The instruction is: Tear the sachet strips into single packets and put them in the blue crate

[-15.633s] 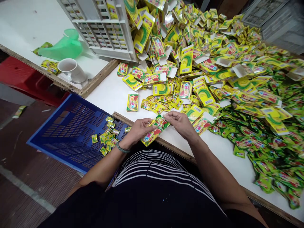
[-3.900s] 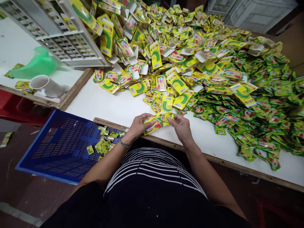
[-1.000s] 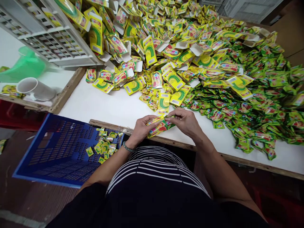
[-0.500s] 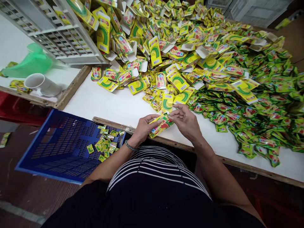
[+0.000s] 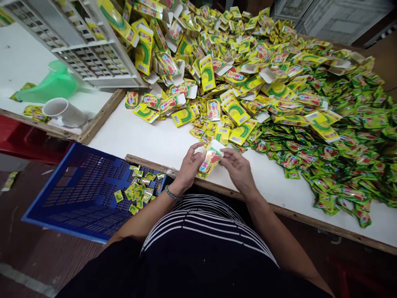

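Near the table's front edge, a small yellow-green carton (image 5: 210,160) with a white flap at its upper end is held between both hands. My left hand (image 5: 190,167) grips its left side, thumb on the front face. On the other side, my right hand (image 5: 237,167) pinches the carton's upper right by the flap. Whether a packet is inside the carton cannot be seen. Just beyond the hands lie a yellow box (image 5: 222,135) with a barcode and small yellow packets (image 5: 197,132). Right of them spreads a heap of green packets (image 5: 297,157).
Yellow cartons (image 5: 235,109), many with open flaps, pile up across the back. At left are a white plastic crate (image 5: 102,62), a white mug (image 5: 65,112) and a green translucent item (image 5: 51,85). A blue basket (image 5: 74,198) below the table edge holds several small yellow packs.
The carton has turned more upright, and its white flap now shows at the top. My right hand has shifted slightly down and left, closer to the carton's edge. The view has shifted slightly.
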### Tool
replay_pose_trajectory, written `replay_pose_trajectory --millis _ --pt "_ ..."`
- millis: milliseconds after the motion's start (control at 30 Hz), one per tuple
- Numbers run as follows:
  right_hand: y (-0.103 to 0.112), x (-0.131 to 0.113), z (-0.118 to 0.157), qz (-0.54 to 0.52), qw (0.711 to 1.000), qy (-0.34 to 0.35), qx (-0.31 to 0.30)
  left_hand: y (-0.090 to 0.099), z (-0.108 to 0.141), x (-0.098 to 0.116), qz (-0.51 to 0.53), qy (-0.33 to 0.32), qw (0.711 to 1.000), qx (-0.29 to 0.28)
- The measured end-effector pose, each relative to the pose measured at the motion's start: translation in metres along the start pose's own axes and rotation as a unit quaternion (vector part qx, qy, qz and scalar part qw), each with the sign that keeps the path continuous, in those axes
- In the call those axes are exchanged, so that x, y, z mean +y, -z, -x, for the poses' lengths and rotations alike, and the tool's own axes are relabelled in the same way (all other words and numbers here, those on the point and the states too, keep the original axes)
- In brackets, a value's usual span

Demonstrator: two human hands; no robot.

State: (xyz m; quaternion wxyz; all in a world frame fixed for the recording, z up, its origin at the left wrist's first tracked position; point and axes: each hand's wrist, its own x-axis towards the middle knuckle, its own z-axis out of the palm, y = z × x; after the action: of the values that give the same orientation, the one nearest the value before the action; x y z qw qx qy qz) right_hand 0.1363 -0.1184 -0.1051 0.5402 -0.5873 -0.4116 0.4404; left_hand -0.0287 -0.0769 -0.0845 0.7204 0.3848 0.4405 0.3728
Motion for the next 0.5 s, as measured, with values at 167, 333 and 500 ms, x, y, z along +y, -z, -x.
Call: replay_pose_trajectory --millis 167,333,500 --pt "0.000 0.010 0.003 0.029 0.999 0.002 -0.037 0.006 0.004 0.001 -0.140 0.008 0.983 -0.117" --pt "0.006 0.010 0.004 0.139 0.988 0.052 -0.050 0.009 -0.002 -0.010 -0.206 -0.012 0.970 -0.130" --pt "0.013 0.005 -0.005 0.131 0.988 0.039 -0.070 0.010 -0.004 -0.012 -0.171 -0.003 0.978 -0.119"
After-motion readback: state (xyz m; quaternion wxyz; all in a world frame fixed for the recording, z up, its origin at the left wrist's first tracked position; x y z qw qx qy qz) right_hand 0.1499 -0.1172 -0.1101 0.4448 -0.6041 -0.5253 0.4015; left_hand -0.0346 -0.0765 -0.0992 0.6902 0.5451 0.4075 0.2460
